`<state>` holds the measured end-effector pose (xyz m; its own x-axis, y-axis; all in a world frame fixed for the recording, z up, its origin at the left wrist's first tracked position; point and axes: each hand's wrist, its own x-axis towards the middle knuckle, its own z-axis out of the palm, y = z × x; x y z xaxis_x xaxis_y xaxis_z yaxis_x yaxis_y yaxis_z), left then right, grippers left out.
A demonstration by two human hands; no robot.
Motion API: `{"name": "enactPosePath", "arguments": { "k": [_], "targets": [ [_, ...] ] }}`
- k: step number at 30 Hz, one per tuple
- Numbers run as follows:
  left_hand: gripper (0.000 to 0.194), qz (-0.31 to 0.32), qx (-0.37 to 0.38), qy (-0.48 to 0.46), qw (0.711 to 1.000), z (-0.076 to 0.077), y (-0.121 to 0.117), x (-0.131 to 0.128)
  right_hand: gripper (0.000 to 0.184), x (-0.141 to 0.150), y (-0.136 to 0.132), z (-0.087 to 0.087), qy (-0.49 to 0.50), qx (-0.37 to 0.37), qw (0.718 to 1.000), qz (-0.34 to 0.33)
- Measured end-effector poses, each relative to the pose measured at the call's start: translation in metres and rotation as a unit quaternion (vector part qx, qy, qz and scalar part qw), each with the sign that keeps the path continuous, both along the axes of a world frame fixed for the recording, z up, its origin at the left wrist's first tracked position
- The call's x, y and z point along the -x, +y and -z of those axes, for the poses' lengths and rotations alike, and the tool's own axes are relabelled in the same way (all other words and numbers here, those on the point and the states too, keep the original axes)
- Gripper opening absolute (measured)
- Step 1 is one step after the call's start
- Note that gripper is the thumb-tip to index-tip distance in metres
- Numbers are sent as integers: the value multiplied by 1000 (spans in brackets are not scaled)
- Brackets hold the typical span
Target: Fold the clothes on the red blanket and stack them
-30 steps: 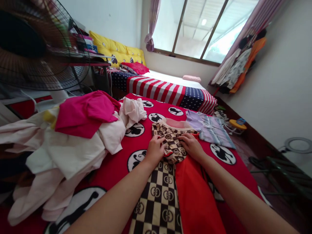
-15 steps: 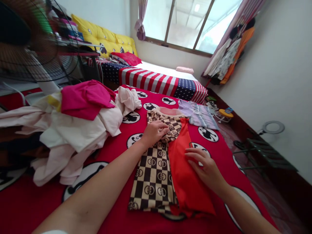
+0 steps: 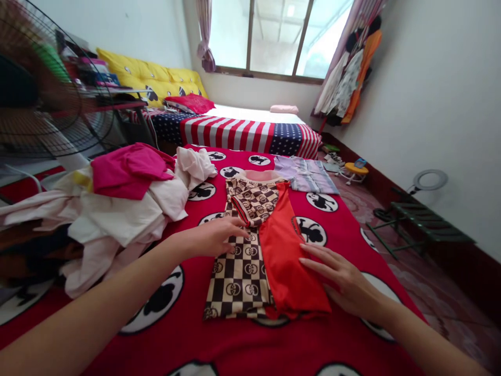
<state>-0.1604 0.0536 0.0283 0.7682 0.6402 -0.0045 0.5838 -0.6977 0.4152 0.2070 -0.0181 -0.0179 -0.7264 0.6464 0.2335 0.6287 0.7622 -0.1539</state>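
A garment [image 3: 243, 277] with a brown-and-cream checked print and a red-orange side panel lies flat on the red patterned bedspread [image 3: 172, 342]. Its checked sleeve is folded inward across the upper part. My left hand [image 3: 219, 236] is over the garment's left edge, just below the sleeve opening, with its fingers loosely extended. On the red side, my right hand [image 3: 332, 271] rests with its fingers stretched out along the right edge. Neither hand grips the cloth. Behind the collar, a pale pink piece of cloth [image 3: 261, 175] is partly hidden by the garment.
A heap of white clothes [image 3: 117, 214] with a magenta garment [image 3: 131, 169] on top lies at left, near a fan [image 3: 47, 99]. Folded lilac and striped clothes [image 3: 311, 175] lie at the far right of the bedspread. A green folding stool [image 3: 426, 222] stands on the floor at right.
My left hand has moved left and down off the folded sleeve, whose opening now shows. My right hand stays by the red edge. The camera view has shifted.
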Motion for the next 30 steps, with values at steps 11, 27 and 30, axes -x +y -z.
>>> {"name": "enactPosePath", "arguments": {
  "k": [11, 27, 30],
  "targets": [
    [56, 69, 28, 62, 995, 12, -85, 29, 42, 14, -12, -6, -78, 33, 987, -136],
    [31, -1, -69, -34, 997, 30, -117, -13, 29, 72, -50, -11, 31, 43, 998, -27],
    [17, -19, -98, -32, 995, 44, -122, -33, 17, 84, -53, 3, 79, 16, 997, 5]
  ]
}}
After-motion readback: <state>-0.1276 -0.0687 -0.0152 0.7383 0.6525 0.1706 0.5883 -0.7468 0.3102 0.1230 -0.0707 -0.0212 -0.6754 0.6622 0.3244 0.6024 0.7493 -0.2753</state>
